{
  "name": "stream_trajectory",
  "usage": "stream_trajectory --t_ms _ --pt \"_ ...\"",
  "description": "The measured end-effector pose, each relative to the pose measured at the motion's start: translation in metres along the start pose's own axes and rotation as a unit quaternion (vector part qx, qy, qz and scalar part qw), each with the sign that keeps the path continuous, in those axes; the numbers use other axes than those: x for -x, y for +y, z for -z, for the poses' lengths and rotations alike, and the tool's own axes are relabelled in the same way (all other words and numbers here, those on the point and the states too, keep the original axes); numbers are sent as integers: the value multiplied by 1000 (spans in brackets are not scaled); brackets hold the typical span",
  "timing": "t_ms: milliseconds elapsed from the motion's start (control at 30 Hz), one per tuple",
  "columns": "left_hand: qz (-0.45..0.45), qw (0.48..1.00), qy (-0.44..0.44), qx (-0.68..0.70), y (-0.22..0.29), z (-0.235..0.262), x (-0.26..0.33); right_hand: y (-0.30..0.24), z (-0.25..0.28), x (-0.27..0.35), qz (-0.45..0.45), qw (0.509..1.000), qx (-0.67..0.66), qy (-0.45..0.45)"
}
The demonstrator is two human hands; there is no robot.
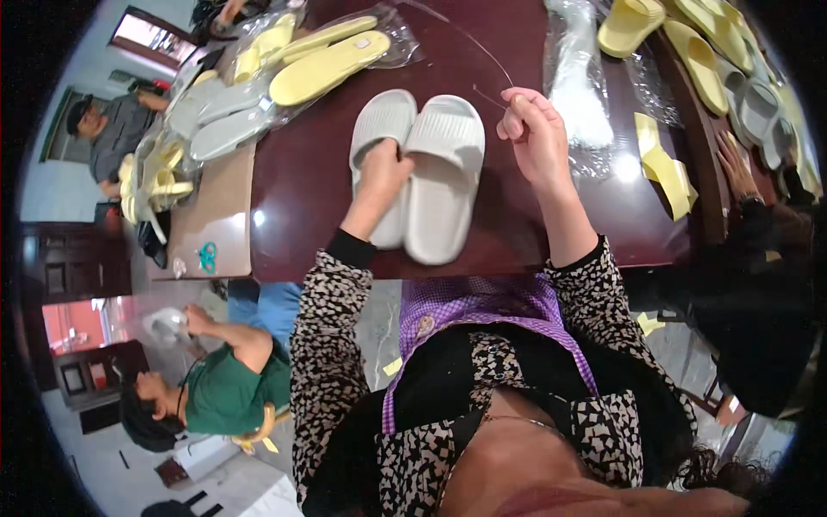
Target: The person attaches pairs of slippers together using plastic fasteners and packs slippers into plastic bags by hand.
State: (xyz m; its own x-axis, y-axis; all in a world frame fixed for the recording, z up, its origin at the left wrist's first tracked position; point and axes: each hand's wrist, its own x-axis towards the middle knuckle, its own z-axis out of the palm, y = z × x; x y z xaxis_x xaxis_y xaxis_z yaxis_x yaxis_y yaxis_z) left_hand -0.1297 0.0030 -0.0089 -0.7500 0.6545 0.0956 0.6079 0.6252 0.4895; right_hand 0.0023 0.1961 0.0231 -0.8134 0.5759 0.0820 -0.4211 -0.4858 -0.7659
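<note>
Two pale grey slide slippers lie side by side on the dark red table, soles down and toes away from me. My left hand (382, 183) is closed on the left slipper (384, 110) at the opening of its strap, along the edge facing the right slipper (443, 194). To the right of the pair, my right hand (536, 129) is raised with its fingers pinched. A thin clear strand (475, 43) runs from that pinch toward the far edge, and a short end sticks out to the left. What the strand is made of I cannot tell.
Bagged yellow slippers (332, 67) and bagged grey slippers (231, 133) lie at the far left. Teal scissors (207, 257) rest at the table's left corner. Clear plastic bags (579, 86), a yellow strap piece (663, 168) and more slippers (698, 65) are on the right. Co-workers stand on both sides.
</note>
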Motion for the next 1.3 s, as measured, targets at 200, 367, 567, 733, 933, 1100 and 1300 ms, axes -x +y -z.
stream_trajectory --t_ms 200,367,567,733,933,1100,1300 --pt "30 986 -45 160 21 -25 1 -15 -16 29 74 988 136 26" --pt "52 925 -22 376 34 -21 30 -2 -8 48 31 972 234 -1" --pt "-20 886 37 462 60 -22 52 34 8 64 53 944 326 -8" --pt "-7 881 9 474 58 -39 56 37 0 78 -27 969 247 -10" --pt "27 779 -27 626 76 -39 65 26 -3 83 -105 991 77 -23" --pt "-46 850 -46 523 73 -36 69 11 -1 87 -154 987 -14 -49" --pt "-191 940 -3 281 69 -20 86 4 7 88 -117 989 88 -1"
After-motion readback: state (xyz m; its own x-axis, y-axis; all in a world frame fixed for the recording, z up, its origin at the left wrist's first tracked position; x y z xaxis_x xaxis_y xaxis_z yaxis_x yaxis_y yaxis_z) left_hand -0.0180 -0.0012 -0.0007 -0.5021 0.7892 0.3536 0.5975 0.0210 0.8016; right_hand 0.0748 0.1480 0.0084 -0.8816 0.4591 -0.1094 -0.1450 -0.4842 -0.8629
